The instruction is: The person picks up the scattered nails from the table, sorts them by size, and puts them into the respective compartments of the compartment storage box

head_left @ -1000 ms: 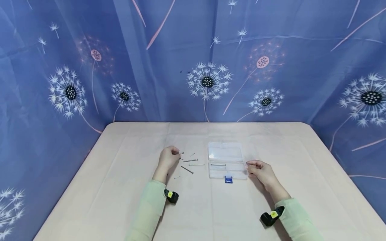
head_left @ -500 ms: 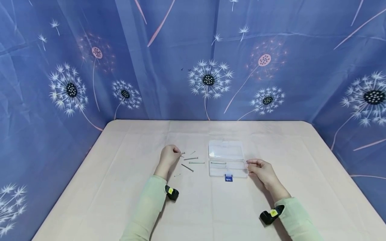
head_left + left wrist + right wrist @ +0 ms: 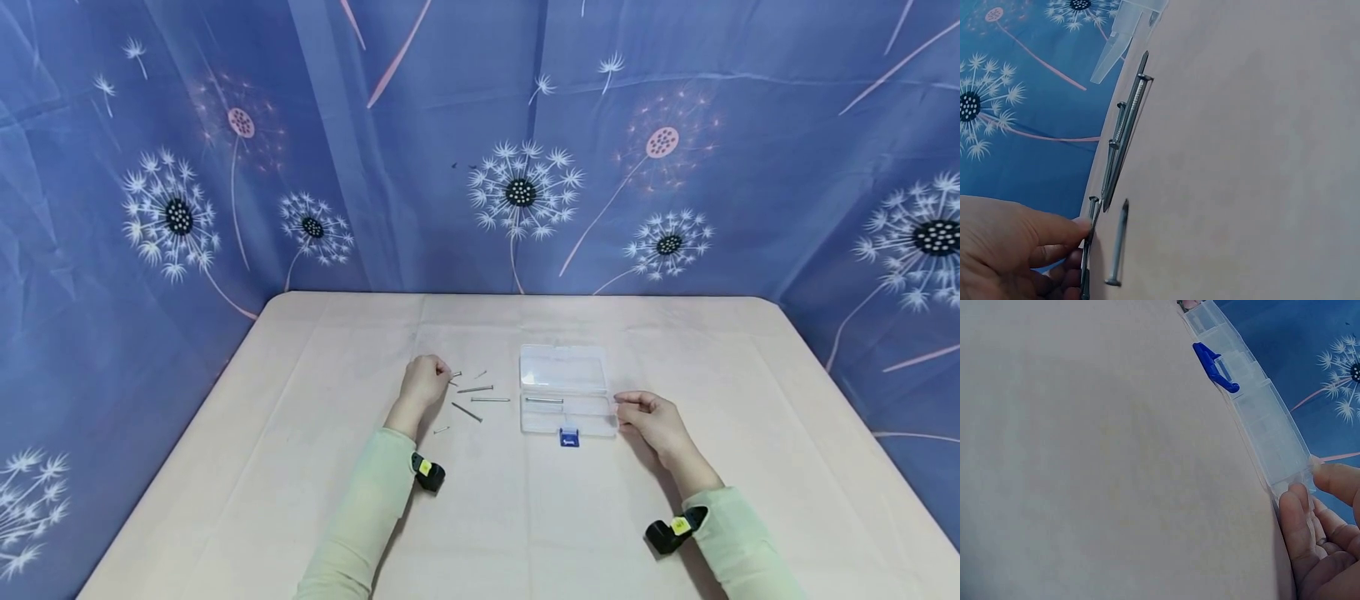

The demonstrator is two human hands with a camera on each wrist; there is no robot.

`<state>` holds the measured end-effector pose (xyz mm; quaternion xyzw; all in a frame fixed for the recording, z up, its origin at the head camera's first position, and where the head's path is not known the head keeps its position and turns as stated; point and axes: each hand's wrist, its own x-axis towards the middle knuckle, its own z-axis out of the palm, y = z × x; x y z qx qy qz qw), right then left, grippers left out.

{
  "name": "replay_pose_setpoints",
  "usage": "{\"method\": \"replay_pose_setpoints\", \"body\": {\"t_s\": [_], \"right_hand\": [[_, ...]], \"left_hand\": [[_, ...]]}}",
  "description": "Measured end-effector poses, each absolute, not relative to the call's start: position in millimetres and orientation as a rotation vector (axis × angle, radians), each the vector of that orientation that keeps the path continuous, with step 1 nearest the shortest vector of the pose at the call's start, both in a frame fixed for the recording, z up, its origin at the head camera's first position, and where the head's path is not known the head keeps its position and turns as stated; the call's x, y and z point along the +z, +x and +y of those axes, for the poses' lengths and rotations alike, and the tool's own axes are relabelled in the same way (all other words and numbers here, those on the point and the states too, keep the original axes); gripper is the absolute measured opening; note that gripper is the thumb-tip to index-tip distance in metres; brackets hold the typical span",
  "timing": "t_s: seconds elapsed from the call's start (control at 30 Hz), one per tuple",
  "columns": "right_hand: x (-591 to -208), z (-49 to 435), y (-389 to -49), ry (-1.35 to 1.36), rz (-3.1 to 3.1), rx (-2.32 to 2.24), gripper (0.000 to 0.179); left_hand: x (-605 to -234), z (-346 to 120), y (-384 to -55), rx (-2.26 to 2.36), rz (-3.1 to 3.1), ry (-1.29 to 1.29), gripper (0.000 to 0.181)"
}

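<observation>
1. Left hand: thumb and fingertips drawn together, pinching a slim nail; whether that nail touches the table cannot be told.
2. Another nail, just beside the same fingertips.
3. Right hand: thumb and fingers closed on the right end of a clear plastic box.
4. Three longer nails, lying apart on the table between the left hand and the box, pointing in differing directions.
5. Two short nails, one beyond the longer three, the other nearer the person.
6. The box, with its lid laid back, a blue latch at the front, and one long nail in its rear left part.
7. Pale green sleeves, with a black camera at each wrist.
8. Table under a pale cloth, before a blue curtain printed with dandelions.
</observation>
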<state>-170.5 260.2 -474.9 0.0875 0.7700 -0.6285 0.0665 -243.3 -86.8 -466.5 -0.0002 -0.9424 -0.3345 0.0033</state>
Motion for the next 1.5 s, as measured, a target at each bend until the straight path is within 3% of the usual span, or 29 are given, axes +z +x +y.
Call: {"method": "replay_pose_setpoints", "body": {"t_s": [0.53, 1.1, 1.5], "right_hand": [[-475.5, 260.0, -170.4, 0.255, 2.303, -1.929, 0.041], [-475.7, 257.9, -169.2, 0.280, 2.322, -1.938, 0.038], [-475.9, 257.2, -168.8, 0.294, 2.317, -1.931, 0.040]], "left_hand": [[-469.2, -88.2, -245.6, -1.012, -3.027, -0.059, 0.015], [-458.6, -92.0, -243.8, -1.693, -2.741, -0.078, 0.006], [-456.5, -88.9, -238.3, -2.055, -2.639, 0.063, 0.013]]}}
